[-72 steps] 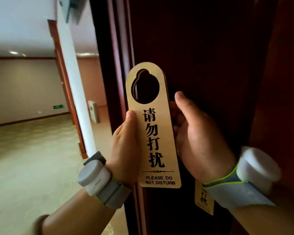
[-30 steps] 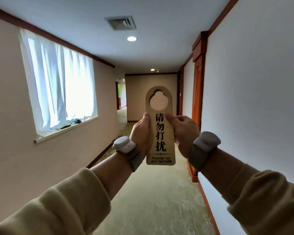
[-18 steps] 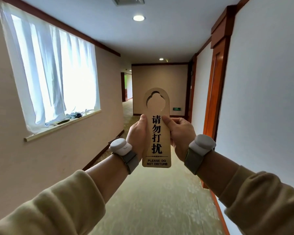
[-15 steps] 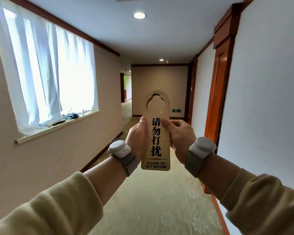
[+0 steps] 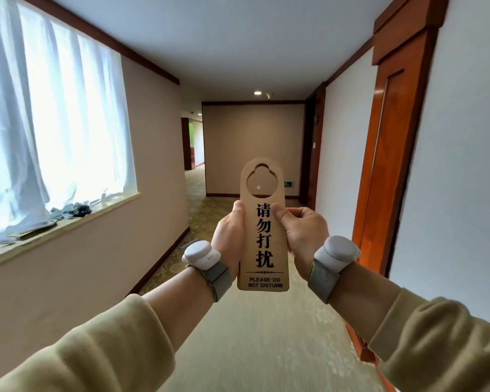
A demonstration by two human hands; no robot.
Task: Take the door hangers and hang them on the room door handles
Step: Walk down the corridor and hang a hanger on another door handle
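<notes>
Head view: both arms reach out along a carpeted corridor, and between the two hands stands a door hanger (image 5: pixel 263 236), held upright and face-on to the camera. It is a tall, narrow, tan card with a rounded top and a large lobed cutout near that top, through which the far wall shows. Below the cutout run four bold black Chinese characters in a column, then a thin ornamental rule, then "PLEASE DO NOT DISTURB" in small black capitals at the bottom edge.

The left hand (image 5: pixel 229 239) grips the hanger's left edge, thumb tip up beside the first character and fingers wrapped out of sight behind the card. The right hand (image 5: pixel 303 233) pinches the right edge, thumb pressed on the front face just under the cutout and fingers curled behind. Whether more cards are stacked behind the front one cannot be told.

Each wrist wears a grey band with a white puck. To the right of the right hand stands an orange-brown wooden door frame (image 5: pixel 391 154); to the left of the left hand, well apart, is a window with white curtains (image 5: pixel 54 108).
</notes>
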